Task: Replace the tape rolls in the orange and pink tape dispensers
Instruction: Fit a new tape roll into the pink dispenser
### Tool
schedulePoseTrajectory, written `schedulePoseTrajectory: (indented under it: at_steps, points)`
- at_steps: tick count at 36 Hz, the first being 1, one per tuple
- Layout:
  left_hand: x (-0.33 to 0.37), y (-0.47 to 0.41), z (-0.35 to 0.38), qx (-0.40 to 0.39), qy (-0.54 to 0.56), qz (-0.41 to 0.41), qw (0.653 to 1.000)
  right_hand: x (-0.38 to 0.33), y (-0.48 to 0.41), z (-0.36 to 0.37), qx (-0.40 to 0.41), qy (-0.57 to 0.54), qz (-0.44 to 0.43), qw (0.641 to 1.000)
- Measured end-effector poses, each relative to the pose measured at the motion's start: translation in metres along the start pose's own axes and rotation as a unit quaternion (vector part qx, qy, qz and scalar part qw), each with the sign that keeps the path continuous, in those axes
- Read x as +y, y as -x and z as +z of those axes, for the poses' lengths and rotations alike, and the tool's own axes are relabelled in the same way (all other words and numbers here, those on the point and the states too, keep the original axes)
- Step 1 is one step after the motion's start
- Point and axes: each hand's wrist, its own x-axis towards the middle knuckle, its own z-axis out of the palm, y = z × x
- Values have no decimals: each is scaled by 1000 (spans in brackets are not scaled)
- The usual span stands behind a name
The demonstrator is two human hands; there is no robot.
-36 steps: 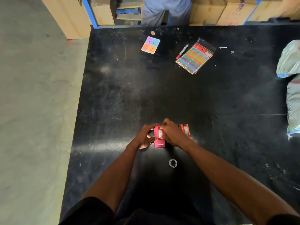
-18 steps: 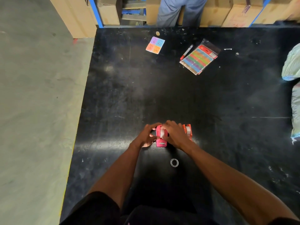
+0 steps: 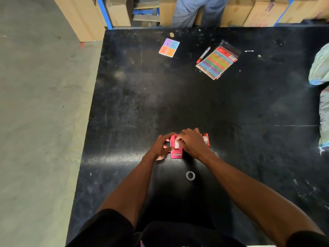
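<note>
The pink tape dispenser point(image 3: 176, 152) stands on the black table point(image 3: 178, 97), cutter end toward me, with a white tape roll point(image 3: 177, 144) seated in its top. My left hand point(image 3: 160, 147) grips the dispenser's left side. My right hand point(image 3: 193, 142) lies over its right side, fingertips on the tape roll. The orange tape dispenser point(image 3: 206, 139) stands just right of the pink one, mostly hidden behind my right hand; a white roll shows in it. An empty clear tape core point(image 3: 190, 175) lies on the table nearer to me.
At the far side lie a four-colour sticky note card point(image 3: 169, 47), a red-capped marker point(image 3: 203, 54) and a packet of coloured strips point(image 3: 218, 60). Bagged items point(image 3: 320, 68) sit at the right edge. A person's legs point(image 3: 197, 11) and cardboard boxes stand behind the table.
Both hands stay on the pink dispenser; my right fingers have shifted slightly over the tape roll. The view has drifted a little.
</note>
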Motion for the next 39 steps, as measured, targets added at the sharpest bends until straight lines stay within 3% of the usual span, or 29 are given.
schedulePoseTrajectory:
  at_steps: [20, 28, 39]
  points:
    - [-10, -6, 6, -1, 4, -20, 1000, -9, 57, 31, 80, 44, -88, 992]
    - [0, 0, 4, -6, -1, -35, 999, -18, 59, 44, 98, 52, -77, 991]
    - [0, 1, 5, 8, -15, -33, 999, -25, 52, 57, 55, 80, -6, 995]
